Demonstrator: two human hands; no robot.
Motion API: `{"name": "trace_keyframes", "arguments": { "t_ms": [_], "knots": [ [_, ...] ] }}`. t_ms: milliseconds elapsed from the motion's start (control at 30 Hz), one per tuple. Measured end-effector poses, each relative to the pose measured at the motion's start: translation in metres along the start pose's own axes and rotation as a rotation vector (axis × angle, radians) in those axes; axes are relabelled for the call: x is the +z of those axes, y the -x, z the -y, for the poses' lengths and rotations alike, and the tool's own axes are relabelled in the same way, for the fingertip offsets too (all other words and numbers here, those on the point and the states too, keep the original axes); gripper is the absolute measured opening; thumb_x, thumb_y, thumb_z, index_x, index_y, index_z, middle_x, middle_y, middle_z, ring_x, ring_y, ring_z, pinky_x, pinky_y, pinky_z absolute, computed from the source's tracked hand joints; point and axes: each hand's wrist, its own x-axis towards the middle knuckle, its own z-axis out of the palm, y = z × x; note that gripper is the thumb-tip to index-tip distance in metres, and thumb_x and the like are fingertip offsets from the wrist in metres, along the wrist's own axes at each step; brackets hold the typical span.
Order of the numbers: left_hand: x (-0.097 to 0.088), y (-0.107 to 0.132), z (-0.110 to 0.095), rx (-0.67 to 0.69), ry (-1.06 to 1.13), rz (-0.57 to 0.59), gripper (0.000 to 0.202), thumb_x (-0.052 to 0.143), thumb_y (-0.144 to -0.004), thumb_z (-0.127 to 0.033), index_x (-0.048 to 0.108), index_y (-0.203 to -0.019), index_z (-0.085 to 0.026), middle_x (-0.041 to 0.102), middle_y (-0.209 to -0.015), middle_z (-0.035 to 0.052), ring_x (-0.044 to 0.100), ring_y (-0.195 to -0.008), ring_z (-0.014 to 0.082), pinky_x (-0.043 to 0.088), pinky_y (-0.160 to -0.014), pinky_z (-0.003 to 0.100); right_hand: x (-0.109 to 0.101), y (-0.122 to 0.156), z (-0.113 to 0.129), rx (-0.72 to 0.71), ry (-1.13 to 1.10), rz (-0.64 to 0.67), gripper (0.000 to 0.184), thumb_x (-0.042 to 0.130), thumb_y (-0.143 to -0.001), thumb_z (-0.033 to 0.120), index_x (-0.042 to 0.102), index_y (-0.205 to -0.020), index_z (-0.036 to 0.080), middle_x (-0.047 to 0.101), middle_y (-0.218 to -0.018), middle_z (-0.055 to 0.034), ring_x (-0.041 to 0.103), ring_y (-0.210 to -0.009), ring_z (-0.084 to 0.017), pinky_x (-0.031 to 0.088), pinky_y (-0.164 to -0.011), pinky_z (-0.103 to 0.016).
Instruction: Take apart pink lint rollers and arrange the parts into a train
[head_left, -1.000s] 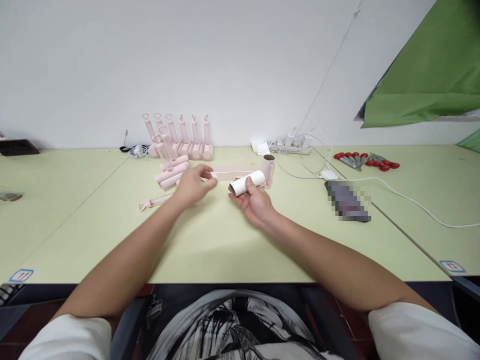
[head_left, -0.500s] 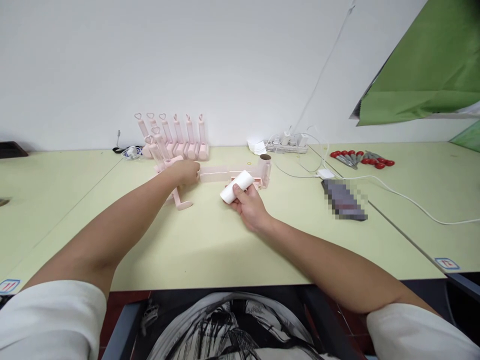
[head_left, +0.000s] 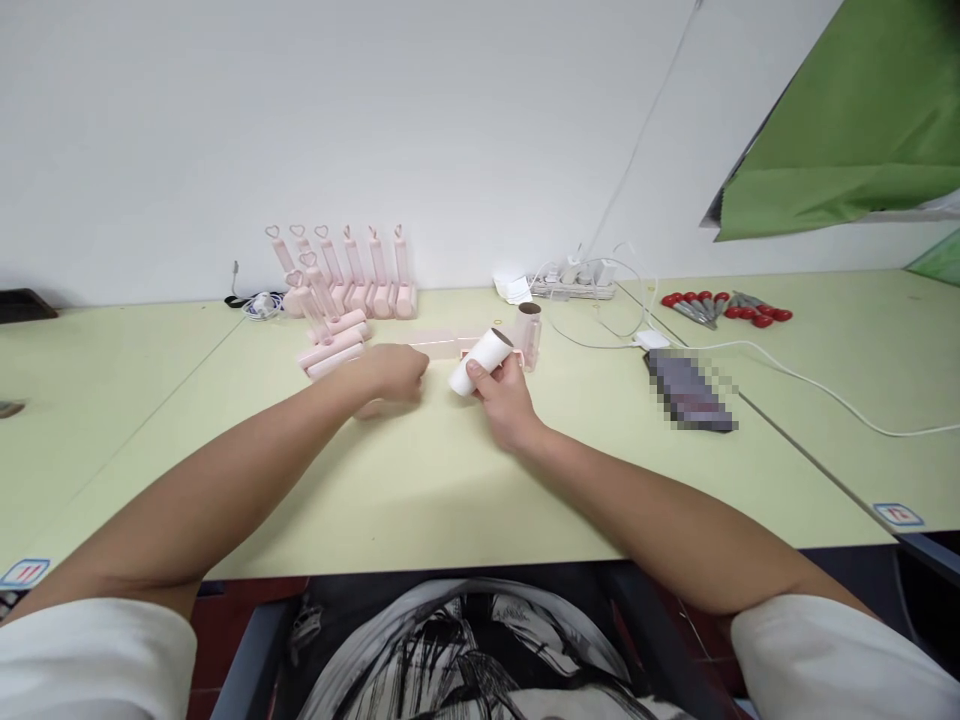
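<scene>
right hand (head_left: 510, 405) is clamped on the white roll (head_left: 476, 366), thumb along its near side, roll tilted up off the bench (head_left: 465, 500) with its open brown core facing up and to the right. left hand (head_left: 403, 373) is just left of the roll, not touching it, fingers curled in; can't tell what, if anything, they grip. a blurred pink piece (head_left: 367, 410) shows under that wrist. behind the hands: a pale pink strip (head_left: 439, 346) lying flat, and a pink tube (head_left: 528, 338) upright with a brown core in its top, near the roll's right side. left of the left hand: pink covers (head_left: 330, 348) lying side by side. pink rollers (head_left: 376, 278) with heart-loop tops stand in a row by the wall. power strip (head_left: 577, 290) sits at the back, red-ended tools (head_left: 696, 308) lie far right.
</scene>
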Motion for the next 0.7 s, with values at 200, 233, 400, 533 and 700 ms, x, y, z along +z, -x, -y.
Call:
{"name": "trace_keyframes", "arguments": {
  "t_ms": [200, 233, 400, 533, 700],
  "knots": [
    [0.003, -0.001, -0.028, 0.214, -0.086, 0.018, 0.025, 0.057, -0.077, -0.029, 0.069, -0.097, -0.021, 0.072, -0.092, 0.0127, 0.067, -0.086, 0.032, 0.044, -0.073, 0.037, -0.012, -0.016, 0.001, -0.175, 0.05, -0.022, 0.044, 0.077, -0.076, 0.037, 0.05, -0.111, 0.027, 0.066, -0.105, 0.0002, 0.064, -0.094, -0.016, 0.051, -0.093, -0.035],
    [0.003, -0.002, -0.026, 0.23, -0.059, 0.012, 0.026, 0.056, -0.078, -0.03, 0.069, -0.099, -0.022, 0.073, -0.094, 0.0118, 0.067, -0.087, 0.0307, 0.044, -0.072, 0.035, -0.013, -0.017, 0.001, -0.183, 0.054, -0.032, 0.044, 0.077, -0.076, 0.037, 0.051, -0.109, 0.027, 0.066, -0.105, 0.0001, 0.064, -0.094, -0.016, 0.051, -0.092, -0.034],
    [0.003, 0.001, -0.003, 0.141, 0.012, 0.019, 0.029, 0.06, -0.074, -0.035, 0.068, -0.099, -0.024, 0.073, -0.101, 0.0086, 0.065, -0.086, 0.0265, 0.042, -0.069, 0.031, -0.014, -0.02, 0.0, -0.178, 0.076, -0.042, 0.043, 0.078, -0.073, 0.038, 0.055, -0.107, 0.026, 0.066, -0.102, -0.0005, 0.064, -0.093, -0.018, 0.051, -0.088, -0.034],
    [0.004, 0.01, 0.0, 0.09, -0.024, 0.026, 0.025, 0.06, -0.075, -0.037, 0.069, -0.095, -0.026, 0.072, -0.098, 0.0082, 0.064, -0.08, 0.0265, 0.04, -0.065, 0.032, -0.015, -0.019, 0.001, -0.178, 0.198, -0.011, 0.036, 0.077, -0.075, 0.04, 0.059, -0.102, 0.026, 0.068, -0.099, -0.0013, 0.062, -0.091, -0.019, 0.05, -0.084, -0.035],
    [0.001, 0.016, -0.001, 0.094, 0.091, -0.018, 0.037, 0.068, -0.074, -0.044, 0.071, -0.105, -0.024, 0.072, -0.101, 0.0098, 0.065, -0.086, 0.0284, 0.043, -0.068, 0.033, -0.014, -0.015, 0.005, -0.236, 0.292, 0.03, 0.03, 0.076, -0.075, 0.036, 0.064, -0.102, 0.027, 0.067, -0.094, 0.0007, 0.058, -0.086, -0.018, 0.048, -0.081, -0.033]
  ]
}}
